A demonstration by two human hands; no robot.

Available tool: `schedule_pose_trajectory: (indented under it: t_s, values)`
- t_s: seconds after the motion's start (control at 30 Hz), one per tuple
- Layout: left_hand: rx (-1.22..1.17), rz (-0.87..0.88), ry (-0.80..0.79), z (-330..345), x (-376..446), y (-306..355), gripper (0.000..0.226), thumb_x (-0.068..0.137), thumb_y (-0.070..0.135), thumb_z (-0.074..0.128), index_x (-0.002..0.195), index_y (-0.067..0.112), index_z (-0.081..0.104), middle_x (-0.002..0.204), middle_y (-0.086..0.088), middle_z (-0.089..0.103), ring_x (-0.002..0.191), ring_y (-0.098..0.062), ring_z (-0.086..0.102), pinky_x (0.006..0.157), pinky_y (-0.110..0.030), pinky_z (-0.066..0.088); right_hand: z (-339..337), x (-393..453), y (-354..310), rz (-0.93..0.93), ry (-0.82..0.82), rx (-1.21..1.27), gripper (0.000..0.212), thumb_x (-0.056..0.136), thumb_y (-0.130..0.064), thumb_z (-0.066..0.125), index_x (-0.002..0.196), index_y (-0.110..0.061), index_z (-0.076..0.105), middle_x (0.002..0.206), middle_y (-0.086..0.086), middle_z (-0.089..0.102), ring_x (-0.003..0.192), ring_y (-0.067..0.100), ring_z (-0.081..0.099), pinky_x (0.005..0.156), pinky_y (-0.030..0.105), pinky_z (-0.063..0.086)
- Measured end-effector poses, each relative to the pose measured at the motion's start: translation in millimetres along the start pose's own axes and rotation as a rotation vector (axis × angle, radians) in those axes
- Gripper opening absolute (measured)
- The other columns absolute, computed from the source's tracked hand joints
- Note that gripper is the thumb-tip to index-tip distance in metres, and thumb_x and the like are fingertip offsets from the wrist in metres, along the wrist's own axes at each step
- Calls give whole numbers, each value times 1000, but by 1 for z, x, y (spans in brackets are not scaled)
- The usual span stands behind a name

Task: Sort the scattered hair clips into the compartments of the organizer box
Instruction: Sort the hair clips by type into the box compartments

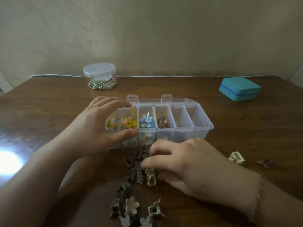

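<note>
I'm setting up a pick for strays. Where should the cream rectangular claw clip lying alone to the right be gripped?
Pinch the cream claw clip across its two long sides, coming straight down from above. It lies apart from the pile, nothing beside it, open frame facing up. Its teeth are too blurred to judge.

Hands (98, 126) (182, 163) apart, fingers curled

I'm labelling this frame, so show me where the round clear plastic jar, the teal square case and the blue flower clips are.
Round clear plastic jar (99, 72): head view, on its lid.
Teal square case (239, 84): head view, on its top.
Blue flower clips (147, 122): head view, on the cluster's middle.
</note>
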State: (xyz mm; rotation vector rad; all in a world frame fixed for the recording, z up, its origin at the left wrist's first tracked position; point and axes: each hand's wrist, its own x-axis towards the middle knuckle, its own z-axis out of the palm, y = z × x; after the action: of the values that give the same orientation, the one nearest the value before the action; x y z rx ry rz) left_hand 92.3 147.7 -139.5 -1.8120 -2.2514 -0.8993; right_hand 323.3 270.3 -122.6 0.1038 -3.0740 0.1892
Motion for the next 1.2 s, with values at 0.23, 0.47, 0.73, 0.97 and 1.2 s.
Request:
schedule_pose_trajectory:
  t_s: [0.23, 0.47, 0.73, 0.97, 1.2]
  values:
    - [4, -25, -21, -1, 0, 0, 81, 70, 84, 52, 132, 31, 57, 133, 16, 55, 131, -10, 42, 107, -43, 41, -3, -3, 7, 37, 30, -62, 28, 90, -46, 52, 118, -40, 54, 107, -16, 60, 87, 11, 60, 66, 29, 45]
    - [0, -6, -6, 0, 0, -1, 77, 71, 81, 55, 130, 32, 58, 131, 18, 56, 131, -9, 42, 105, -40, 41, -27, -14, 23, 107, 427, 129, 19, 85, -37, 58, 100, -30, 66, 85, -19, 63, 63, 0, 57, 54, 11, 43]
    - [5, -2, -1, 0, 0, -2, 75, 71, 79, 57, 130, 31, 59, 131, 19, 55, 130, -8, 42, 104, -33, 39, -26, -15, 26, 218, 457, 7, 39, 89, -42, 57, 127, -33, 58, 115, -13, 68, 78, -14, 53, 66, 25, 54]
    - [-5, -5, -2, 0, 0, 0, 73, 72, 77, 58, 129, 31, 60, 131, 17, 56, 130, -9, 42, 106, -38, 41, -25, -15, 22, 205, 361, -30, 25, 85, -36, 63, 109, -31, 68, 100, -18, 65, 55, -11, 40, 54, 16, 39]
    - [-5, -26, -13, -1, 0, 1, 75, 71, 79, 56, 130, 32, 59, 132, 17, 55, 130, -10, 41, 105, -41, 42, -18, -14, 7, 31, -8, 134, 35, 87, -53, 51, 121, -48, 49, 117, -31, 50, 99, -9, 52, 80, 15, 46]
